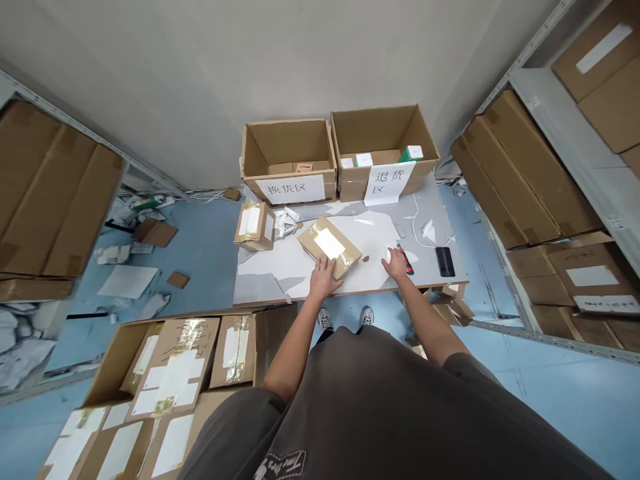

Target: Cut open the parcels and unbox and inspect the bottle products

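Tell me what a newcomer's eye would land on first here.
Probably the two open cartons standing side by side at the back of the table, each with a white handwritten sign on its front. Next would come the taped box mid-table, its near side under the left hand. The red-and-black tool beside the right hand also stands out against the pale surface.

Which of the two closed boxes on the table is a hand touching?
The flatter cardboard box, touched by the left hand; the taller cardboard box, farther left, has no hand on it.
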A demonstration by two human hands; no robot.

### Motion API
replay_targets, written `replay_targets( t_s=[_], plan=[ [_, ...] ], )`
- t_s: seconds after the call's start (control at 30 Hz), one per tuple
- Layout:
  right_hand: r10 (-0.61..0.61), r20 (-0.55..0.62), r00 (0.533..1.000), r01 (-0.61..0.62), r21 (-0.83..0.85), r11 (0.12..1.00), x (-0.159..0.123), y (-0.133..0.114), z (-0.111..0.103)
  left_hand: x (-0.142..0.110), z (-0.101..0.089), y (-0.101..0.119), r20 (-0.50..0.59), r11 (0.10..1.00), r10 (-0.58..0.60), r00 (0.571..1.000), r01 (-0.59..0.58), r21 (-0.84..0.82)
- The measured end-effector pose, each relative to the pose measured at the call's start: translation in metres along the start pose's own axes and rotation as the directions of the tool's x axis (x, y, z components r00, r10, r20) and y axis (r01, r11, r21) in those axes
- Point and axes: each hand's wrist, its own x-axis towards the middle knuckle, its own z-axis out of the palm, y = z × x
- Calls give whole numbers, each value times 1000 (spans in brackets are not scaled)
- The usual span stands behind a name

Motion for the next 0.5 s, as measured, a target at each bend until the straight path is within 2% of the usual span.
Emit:
replay_targets(
  t_s=[0.1, 0.23, 0.5],
  plan=[
    [78, 39, 996, -77, -41, 996, 2, 40, -1, 1, 5, 7, 39, 999, -29, 999, 28, 35],
    [171, 84, 982, -164, -91, 982, 6, 76, 3, 3, 10, 7, 22, 997, -47, 999, 45, 70],
    [182, 106, 978, -181, -15, 983, 20, 130, 24, 11, 30, -6, -70, 999, -36, 997, 36, 0]
  ],
)
